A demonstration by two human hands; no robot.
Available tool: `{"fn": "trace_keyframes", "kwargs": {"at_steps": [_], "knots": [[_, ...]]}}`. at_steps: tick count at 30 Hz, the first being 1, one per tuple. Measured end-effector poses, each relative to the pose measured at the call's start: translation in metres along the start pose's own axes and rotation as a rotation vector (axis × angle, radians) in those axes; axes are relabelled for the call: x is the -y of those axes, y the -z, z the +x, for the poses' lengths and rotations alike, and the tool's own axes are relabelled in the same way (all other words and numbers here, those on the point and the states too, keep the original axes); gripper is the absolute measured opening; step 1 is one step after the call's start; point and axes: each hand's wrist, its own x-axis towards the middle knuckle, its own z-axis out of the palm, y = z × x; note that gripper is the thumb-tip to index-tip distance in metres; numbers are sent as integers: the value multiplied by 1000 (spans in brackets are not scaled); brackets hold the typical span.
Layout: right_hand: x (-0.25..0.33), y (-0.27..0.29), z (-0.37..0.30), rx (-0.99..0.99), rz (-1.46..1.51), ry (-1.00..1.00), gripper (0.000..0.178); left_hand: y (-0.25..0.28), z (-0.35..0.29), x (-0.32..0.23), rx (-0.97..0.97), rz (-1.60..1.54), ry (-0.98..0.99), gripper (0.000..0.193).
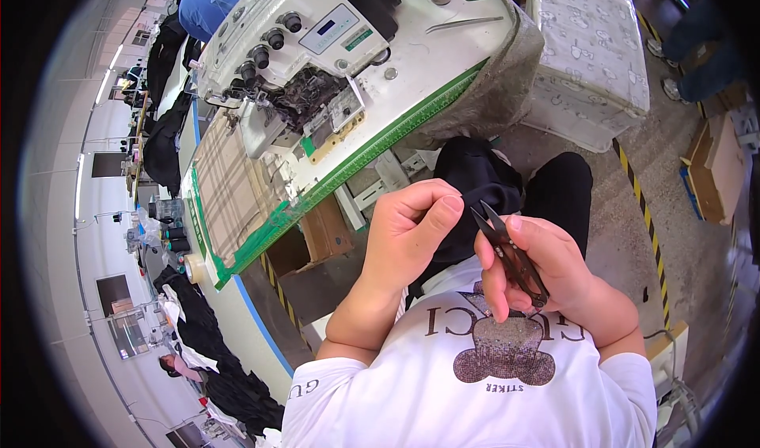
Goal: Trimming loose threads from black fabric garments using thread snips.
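My right hand (546, 262) is closed around a pair of dark thread snips (516, 262). Their blades are a little apart and point up toward my left hand. Thumb and forefinger of my left hand (416, 230) pinch the edge of a piece of black fabric (477, 180), just beside the snip tips. The fabric lies over my lap, dark against my black trousers (564, 188), so its full outline is hard to make out. Whether a thread lies between the blades is too small to tell.
A white overlock sewing machine (305, 40) stands on a table edged with a green measuring tape (396, 131). Metal tweezers (464, 24) lie behind it. To the right is a patterned cloth-covered box (590, 68). A cardboard box (323, 230) sits under the table; black garments (214, 345) lie left.
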Motion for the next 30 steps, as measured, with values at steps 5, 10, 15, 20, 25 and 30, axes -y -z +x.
{"fn": "trace_keyframes", "kwargs": {"at_steps": [5, 10, 15, 20, 25, 30], "knots": [[1, 0, -1, -10, 3, -2, 41, -1, 1, 0, -2, -2, -9, 21], [0, 1, -1, -1, -2, 1, 41, -1, 1, 0, 1, 9, -19, 21], [1, 0, -1, -15, -21, -3, 41, -3, 1, -1, -5, -1, -11, 21], [1, 4, -2, 8, -7, -8, 39, -3, 1, -1, -13, -4, -20, 20], [-2, 6, 0, 27, -14, 9, 38, -4, 0, 0, -26, -15, -8, 21], [-4, 6, 1, 10, -213, 52, 40, -2, 0, -1, -7, -37, 31, 21]]}}
